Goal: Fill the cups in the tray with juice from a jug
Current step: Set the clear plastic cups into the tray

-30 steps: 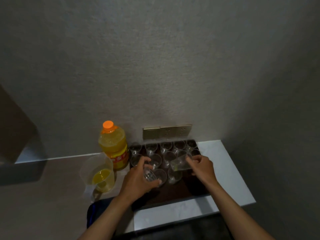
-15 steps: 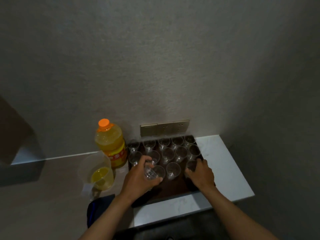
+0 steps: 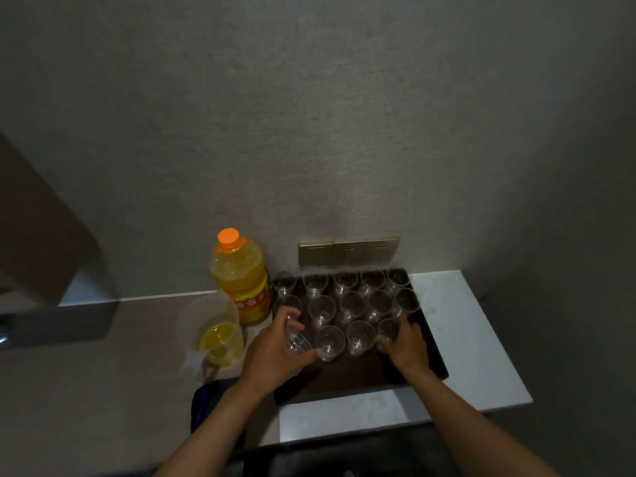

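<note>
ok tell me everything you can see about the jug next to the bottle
The jug is clear, slightly cloudy plastic with a wide round mouth, tapering downward. It stands upright on the grey counter, left of the tray and just in front of the juice bottle. A shallow pool of yellow juice sits at its bottom. Neither hand touches it.

Two hands, the left hand (image 3: 272,349) and the right hand (image 3: 404,346), reach among about fourteen clear cups (image 3: 352,304), one of them tilted in the left hand, with one bottle (image 3: 241,280) and one jug (image 3: 215,333) left of that hand.
</note>
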The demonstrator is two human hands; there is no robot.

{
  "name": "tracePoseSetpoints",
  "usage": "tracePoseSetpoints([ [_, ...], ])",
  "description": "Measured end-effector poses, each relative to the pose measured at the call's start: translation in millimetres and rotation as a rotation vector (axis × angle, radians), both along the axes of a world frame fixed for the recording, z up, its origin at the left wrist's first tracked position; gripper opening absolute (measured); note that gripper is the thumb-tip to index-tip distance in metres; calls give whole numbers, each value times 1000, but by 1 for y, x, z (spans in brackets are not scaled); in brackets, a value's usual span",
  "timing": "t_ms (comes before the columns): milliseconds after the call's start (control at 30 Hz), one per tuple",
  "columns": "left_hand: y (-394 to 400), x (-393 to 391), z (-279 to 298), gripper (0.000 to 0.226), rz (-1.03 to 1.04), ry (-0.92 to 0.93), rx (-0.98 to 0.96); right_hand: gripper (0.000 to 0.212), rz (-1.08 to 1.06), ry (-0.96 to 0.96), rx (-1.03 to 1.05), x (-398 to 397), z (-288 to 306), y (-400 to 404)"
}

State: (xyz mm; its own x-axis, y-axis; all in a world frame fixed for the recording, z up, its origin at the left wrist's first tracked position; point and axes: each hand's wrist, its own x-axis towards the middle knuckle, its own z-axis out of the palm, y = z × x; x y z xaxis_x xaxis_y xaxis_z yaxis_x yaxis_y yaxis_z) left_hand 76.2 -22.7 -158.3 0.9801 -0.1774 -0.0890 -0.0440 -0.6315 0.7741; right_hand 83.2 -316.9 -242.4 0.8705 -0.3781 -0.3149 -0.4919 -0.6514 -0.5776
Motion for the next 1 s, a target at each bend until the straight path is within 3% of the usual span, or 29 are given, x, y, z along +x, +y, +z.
tracePoseSetpoints([
  [200, -1, 2, -2, 79, 6, 4, 3, 74, -12, 38, 8, 2, 1, -4],
  [400, -11, 3, 0, 76, -11, 20, -44, 81, -20, 46, -118, -2, 9, -2],
  [600, -19, 4, 4, 83, -18, 21, -101, 58, 33, -141, -229, 3, 32, 8],
  [667, -20, 7, 7, 86, -21, 17, -103, 43, 87, -186, -136, 9, 48, 18],
  [733, -23, 9, 8, 87, -33, 2, -87, 29, 194, -102, 68, 12, 69, 34],
  [867, -27, 12, 11, 87, -91, -31, -36, 48, 437, 177, 542, 5, 100, 74],
  [1000, -27, 13, 14, 84, -153, -47, -25, 44, 428, 191, 651, 1, 114, 95],
])
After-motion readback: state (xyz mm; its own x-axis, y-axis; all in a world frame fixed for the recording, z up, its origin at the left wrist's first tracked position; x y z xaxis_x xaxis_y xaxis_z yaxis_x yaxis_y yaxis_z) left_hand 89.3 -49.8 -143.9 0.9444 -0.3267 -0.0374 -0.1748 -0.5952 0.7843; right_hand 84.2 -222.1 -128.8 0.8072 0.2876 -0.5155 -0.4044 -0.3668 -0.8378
